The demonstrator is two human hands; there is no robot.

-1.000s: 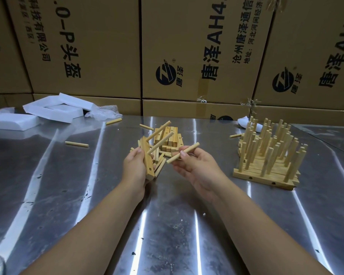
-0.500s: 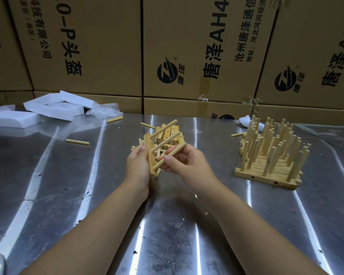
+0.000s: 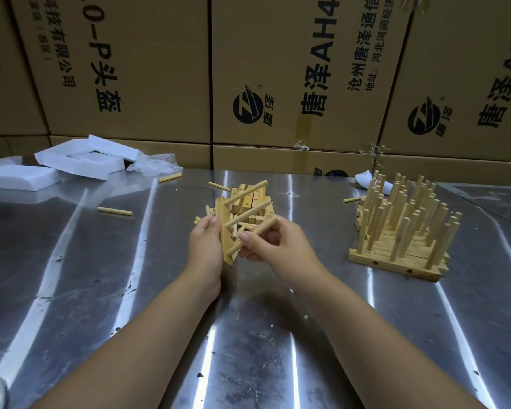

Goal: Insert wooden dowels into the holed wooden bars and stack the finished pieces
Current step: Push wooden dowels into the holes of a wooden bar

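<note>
My left hand (image 3: 204,242) grips a holed wooden bar (image 3: 224,232), held on end above the metal table (image 3: 101,276). Two dowels stick out of the bar's upper holes, pointing up and right. My right hand (image 3: 273,244) pinches a third dowel (image 3: 255,234) whose lower end meets the bar near its bottom. Just behind the hands lies a pile of bare bars and loose dowels (image 3: 250,202). The stack of finished pieces (image 3: 401,231), bars with upright dowels, stands at the right.
Loose dowels lie on the table at left (image 3: 114,211), back centre (image 3: 169,177) and near the stack (image 3: 351,199). White foam pieces (image 3: 80,159) and plastic wrap sit at the back left. Cardboard boxes (image 3: 278,69) wall off the far edge.
My right hand has brought its dowel leftward from free air to the lower part of the bar. The left hand has kept the bar nearly still.
</note>
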